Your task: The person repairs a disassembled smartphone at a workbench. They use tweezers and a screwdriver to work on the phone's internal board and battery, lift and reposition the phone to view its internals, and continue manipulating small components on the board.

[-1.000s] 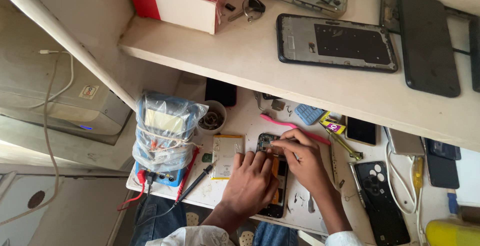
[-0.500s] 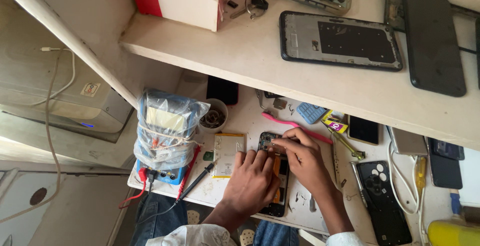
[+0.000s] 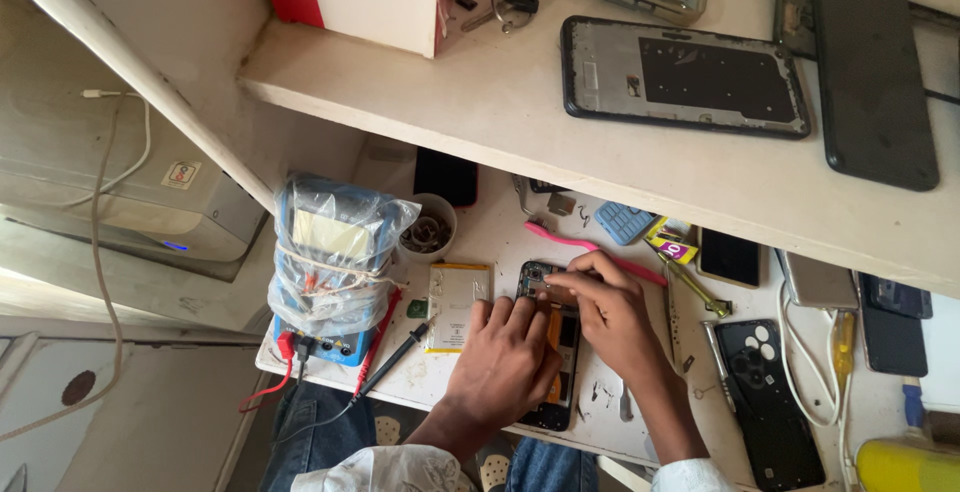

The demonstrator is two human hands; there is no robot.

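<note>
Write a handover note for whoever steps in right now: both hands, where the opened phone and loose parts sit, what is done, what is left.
Left hand: flat on the opened phone, steadying it.
Right hand: fingertips working at the phone's top end; any tool there is too small to tell.
Battery: out, lying just left of the phone.
Multimeter: bagged, further left.
Done: back off.
Left: inside work, reassembly.

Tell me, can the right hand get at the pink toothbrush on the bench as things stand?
Probably yes. The right hand rests on the opened phone, and the pink toothbrush lies just beyond its fingertips with nothing between them.
</note>
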